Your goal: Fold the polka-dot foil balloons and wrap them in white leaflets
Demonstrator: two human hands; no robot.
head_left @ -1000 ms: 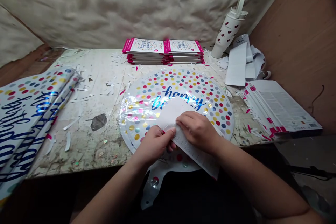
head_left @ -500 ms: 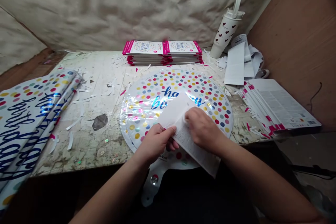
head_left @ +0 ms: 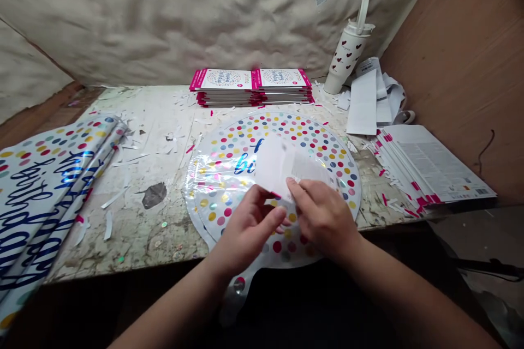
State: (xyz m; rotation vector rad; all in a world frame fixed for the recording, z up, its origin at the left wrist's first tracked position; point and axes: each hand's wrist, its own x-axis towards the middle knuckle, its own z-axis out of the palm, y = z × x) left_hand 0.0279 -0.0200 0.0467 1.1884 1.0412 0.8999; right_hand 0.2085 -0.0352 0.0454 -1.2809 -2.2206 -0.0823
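White paper sheet point(head_left: 280, 161) is flexing above the balloon, folded and blurred, and the right hand point(head_left: 323, 219) is pinching its lower edge between thumb and fingers, as far as the blur allows a judgement. The left hand point(head_left: 246, 232) is hovering open just beside it, fingers spread toward the sheet's pink-marked edge and apparently gripping nothing. Both hands are working over a round foil balloon point(head_left: 315, 144), which is lying flat on the counter point(head_left: 155, 136) with its coloured dots showing and its neck point(head_left: 238, 286) hanging past the counter's front edge. The step in hand looks like handling this single sheet, and a steadier pinch seems to be what it is calling for. Further out, rolled foil balloons point(head_left: 49, 191) are lying to the left, a stack of pink-edged cards point(head_left: 251, 87) is sitting at the back, printed sheets point(head_left: 434, 163) are fanning out to the right, and a heart-patterned tumbler point(head_left: 347, 54) is standing behind loose paper offcuts point(head_left: 362, 103).
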